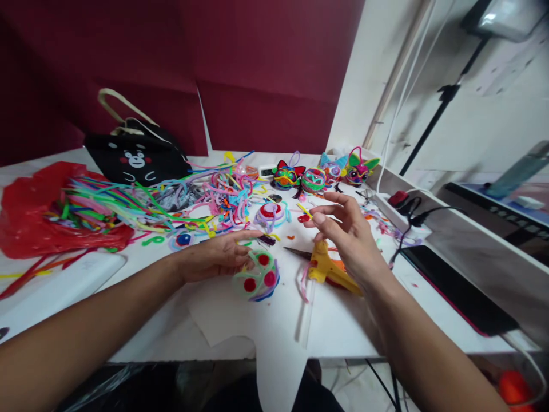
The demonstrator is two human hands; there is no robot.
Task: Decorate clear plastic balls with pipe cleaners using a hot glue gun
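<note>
My left hand curls its fingers around the far left side of a clear ball, with its index finger stretched out above. Pale green, purple and blue pipe cleaner strips and red round pads cover the ball. Between the thumb and finger of my right hand is a short yellow pipe cleaner piece. Below that hand lies a yellow hot glue gun with a clear glue stick near it. Dark pointed scissor-like blades stick out beside the glue gun; their other end is hidden.
A red plastic bag spills many pipe cleaners across the left. Several decorated balls line the back. A black bag stands back left. On the right are a phone and a power strip with cables.
</note>
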